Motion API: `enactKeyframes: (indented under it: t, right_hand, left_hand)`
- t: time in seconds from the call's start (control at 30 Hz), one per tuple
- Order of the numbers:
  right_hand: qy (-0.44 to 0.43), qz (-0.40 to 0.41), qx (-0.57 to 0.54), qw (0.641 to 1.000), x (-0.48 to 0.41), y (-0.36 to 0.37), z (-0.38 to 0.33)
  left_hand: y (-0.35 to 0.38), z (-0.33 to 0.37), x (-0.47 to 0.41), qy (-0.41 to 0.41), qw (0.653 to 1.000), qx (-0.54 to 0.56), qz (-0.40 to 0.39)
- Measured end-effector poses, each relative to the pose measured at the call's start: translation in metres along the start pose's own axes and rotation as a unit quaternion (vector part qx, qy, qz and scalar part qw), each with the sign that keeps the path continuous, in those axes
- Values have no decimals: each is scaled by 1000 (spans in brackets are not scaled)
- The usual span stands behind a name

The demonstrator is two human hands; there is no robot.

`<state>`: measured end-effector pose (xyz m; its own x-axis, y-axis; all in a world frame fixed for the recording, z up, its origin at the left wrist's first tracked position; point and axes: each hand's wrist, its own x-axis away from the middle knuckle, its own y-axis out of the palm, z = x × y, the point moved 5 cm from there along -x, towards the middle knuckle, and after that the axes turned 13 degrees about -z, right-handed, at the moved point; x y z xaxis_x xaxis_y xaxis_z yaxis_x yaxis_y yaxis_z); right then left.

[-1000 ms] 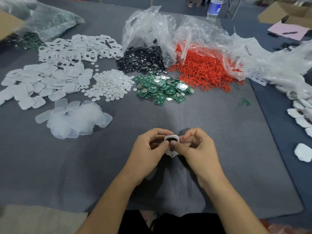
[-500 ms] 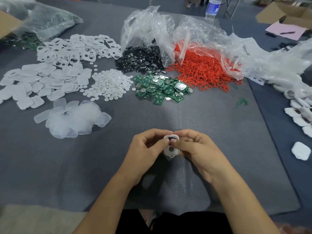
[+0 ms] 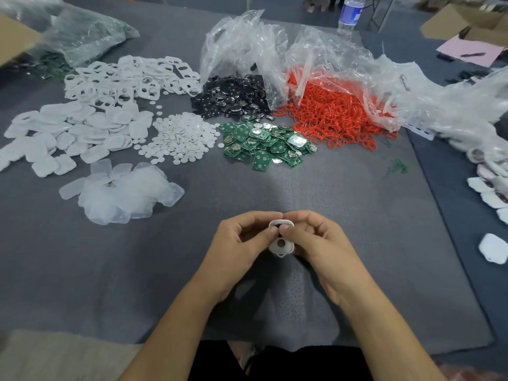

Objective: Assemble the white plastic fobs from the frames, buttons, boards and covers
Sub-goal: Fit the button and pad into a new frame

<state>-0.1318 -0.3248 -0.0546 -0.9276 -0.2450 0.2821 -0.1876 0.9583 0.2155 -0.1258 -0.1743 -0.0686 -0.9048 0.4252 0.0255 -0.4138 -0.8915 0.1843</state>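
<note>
- Grip: both hands hold one fob [image 3: 281, 244]. The left hand [image 3: 236, 240] and right hand [image 3: 316, 240] each have fingers curled over its far edge, and the two thumb tips meet on its upper face.
- Fob: white, held just above the grey mat [image 3: 330, 215], face toward the camera. There is a dark window under the thumbs, a round dark hole below it and a small loop at the near end.
- Landmark: the pile of green boards [image 3: 266, 145] at mid-mat. The fob is well nearer the person than the boards and roughly in line with them.
- Discs [image 3: 181, 138]: a heap of small white rounds just left of the boards.
- Black pieces [image 3: 233, 96]: a glossy heap just behind the boards, spilling from a clear bag [image 3: 242, 42].
- Red rings [image 3: 332, 116]: behind and right of the boards, touching their edge and partly under more clear bag.
- Frames [image 3: 123, 78]: white, with openings, well left of the boards and further back.
- Covers [image 3: 68, 133]: solid white, far left of the boards, beyond the discs.
- Clear pads [image 3: 123, 193]: a translucent heap left of the boards and nearer the person.
- Finished fobs [image 3: 493, 247]: white, far right of the boards, off the mat edge.
- Bottle [image 3: 350, 12]: upright, far behind the boards.
</note>
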Motion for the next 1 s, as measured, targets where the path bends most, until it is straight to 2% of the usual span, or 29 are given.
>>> enactKeyframes:
  t: [0.23,0.57,0.67,0.83,1.0]
  right_hand:
    - [51,-17,-60,997,-4,-1,0]
    - [65,-11,-158,985,-7,5,4]
    - [39,-7,-171,984,-6,9,5]
    - [-39,23,-129,991,-3,12,7]
    - [-74,69,-123,987,-1,14,13]
  left_hand:
    - [-2,-2,0,4,1000,8,-15]
    - [-3,-2,1,21,999,36,-17]
    - [-5,-3,1,16,998,61,-10]
    - [-7,-4,1,14,997,82,-1]
    - [-4,-3,1,31,999,33,23]
